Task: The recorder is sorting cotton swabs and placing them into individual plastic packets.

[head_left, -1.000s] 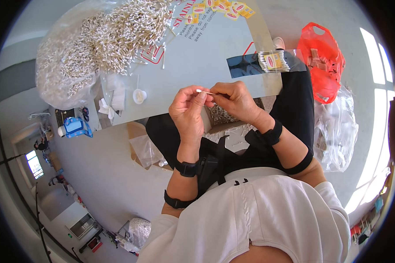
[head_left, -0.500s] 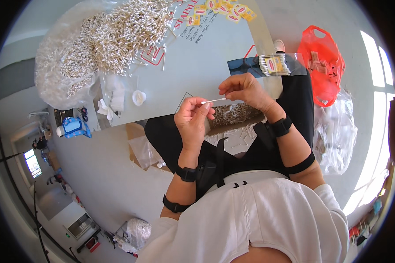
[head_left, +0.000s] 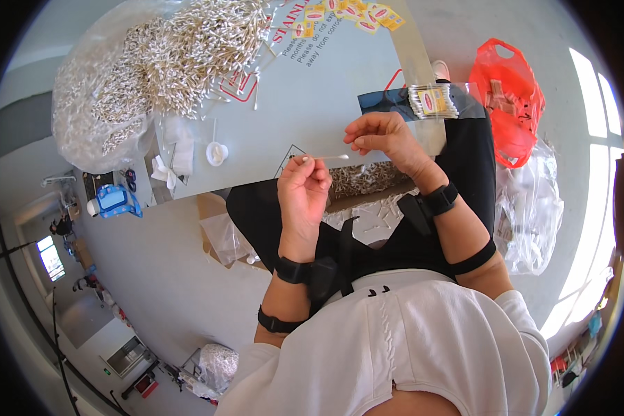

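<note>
Both hands pinch 1 swab (head_left: 326, 158) above the table (head_left: 312, 104) edge: left hand (head_left: 304, 188) curled on its left end, right hand (head_left: 381, 135) fingertips on its right end.

the left hand (head_left: 304, 186) and the right hand (head_left: 385, 134) each pinch one end of a thin white cotton swab (head_left: 324, 158), held level between them above the edge of a pale grey table (head_left: 326, 97). a big heap of white cotton swabs (head_left: 187, 45) spills from a clear plastic bag (head_left: 83, 104) at the far left. a small clear packet of swabs with a yellow label (head_left: 433, 101) lies just beyond the right hand. an orange plastic bag (head_left: 509, 104) sits on the floor to the right, with a clear plastic bag of white bits (head_left: 530, 208) beside it. a small white cap (head_left: 217, 152) rests on the table.
</note>
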Demonstrator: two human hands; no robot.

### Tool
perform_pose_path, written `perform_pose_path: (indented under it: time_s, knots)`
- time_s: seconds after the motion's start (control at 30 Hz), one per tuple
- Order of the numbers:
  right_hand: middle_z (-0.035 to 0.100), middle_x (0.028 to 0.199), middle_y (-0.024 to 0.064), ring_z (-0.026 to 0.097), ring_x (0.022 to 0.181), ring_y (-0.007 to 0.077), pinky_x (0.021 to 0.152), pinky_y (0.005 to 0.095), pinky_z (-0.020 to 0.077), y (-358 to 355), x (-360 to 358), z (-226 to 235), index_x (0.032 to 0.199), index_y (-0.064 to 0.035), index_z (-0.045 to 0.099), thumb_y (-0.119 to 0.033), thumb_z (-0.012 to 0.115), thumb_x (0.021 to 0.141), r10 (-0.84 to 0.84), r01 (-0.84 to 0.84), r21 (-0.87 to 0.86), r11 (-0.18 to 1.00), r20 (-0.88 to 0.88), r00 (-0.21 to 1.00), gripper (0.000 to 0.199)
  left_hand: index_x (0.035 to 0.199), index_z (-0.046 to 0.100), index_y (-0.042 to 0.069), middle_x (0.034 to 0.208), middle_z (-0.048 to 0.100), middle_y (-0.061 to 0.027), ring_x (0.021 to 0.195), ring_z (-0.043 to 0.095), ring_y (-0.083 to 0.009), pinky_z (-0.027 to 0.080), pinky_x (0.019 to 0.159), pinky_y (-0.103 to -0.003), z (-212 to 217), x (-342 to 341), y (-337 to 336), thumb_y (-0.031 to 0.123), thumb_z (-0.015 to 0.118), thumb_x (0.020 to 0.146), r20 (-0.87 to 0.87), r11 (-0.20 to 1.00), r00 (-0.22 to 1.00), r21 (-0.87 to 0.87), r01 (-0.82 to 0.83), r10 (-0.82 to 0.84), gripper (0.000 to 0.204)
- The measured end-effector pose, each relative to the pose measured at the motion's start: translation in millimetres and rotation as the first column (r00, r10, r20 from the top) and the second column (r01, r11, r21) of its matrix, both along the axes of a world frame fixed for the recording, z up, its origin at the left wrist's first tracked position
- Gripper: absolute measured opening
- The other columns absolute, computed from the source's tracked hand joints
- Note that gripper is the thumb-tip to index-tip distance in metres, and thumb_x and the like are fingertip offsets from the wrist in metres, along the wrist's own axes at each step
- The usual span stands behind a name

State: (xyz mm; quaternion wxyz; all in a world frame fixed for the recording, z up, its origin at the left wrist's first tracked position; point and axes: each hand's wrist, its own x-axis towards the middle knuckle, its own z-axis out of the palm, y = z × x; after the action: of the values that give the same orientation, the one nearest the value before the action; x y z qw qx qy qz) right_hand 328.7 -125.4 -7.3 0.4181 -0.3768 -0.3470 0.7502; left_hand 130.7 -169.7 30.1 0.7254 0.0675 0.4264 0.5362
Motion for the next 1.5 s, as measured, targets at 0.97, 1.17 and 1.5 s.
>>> perform_pose_path:
  time_s: [0.97, 1.17, 1.5]
  knots:
    - [0.057, 0.069, 0.0092, 0.058, 0.061, 0.0285, 0.052, 0.0351, 0.0460, 24, -33, -11, 0.079, -0.0039, 0.057, -0.001, 0.061, 0.076, -0.494, -0.129, 0.688, 0.714, 0.627, 0.602, 0.006, 0.093, 0.063, 0.005, 0.098, 0.056, -0.0123, 0.099, 0.052, -0.0296, 0.044, 0.083, -0.036, 3, -74, 227, 0.003, 0.066, 0.066, -0.894, 0.825, -0.297, 0.128, 0.550, 0.337, 0.028]
    - [0.055, 0.067, 0.0091, 0.058, 0.060, 0.0281, 0.052, 0.0348, 0.0460, 26, -32, -9, 0.078, -0.0035, 0.056, 0.001, 0.061, 0.075, -0.488, -0.110, 0.686, 0.719, 0.611, 0.623, 0.007, 0.114, 0.060, 0.010, 0.115, 0.050, -0.0150, 0.105, 0.050, -0.0330, 0.042, 0.089, -0.041, -4, -88, 250, 0.009, 0.072, 0.065, -0.959, 0.866, -0.268, -0.056, 0.496, 0.091, 0.050]
    - [0.054, 0.067, 0.0086, 0.057, 0.059, 0.0272, 0.052, 0.0345, 0.0454, 25, -34, -8, 0.079, -0.0036, 0.056, 0.002, 0.062, 0.073, -0.485, -0.133, 0.689, 0.713, 0.622, 0.615, 0.010, 0.114, 0.056, 0.007, 0.114, 0.047, -0.0183, 0.104, 0.050, -0.0369, 0.044, 0.088, -0.043, -28, -65, 245, 0.013, 0.078, 0.062, -0.778, 0.832, -0.483, 0.089, 0.548, 0.401, 0.057]
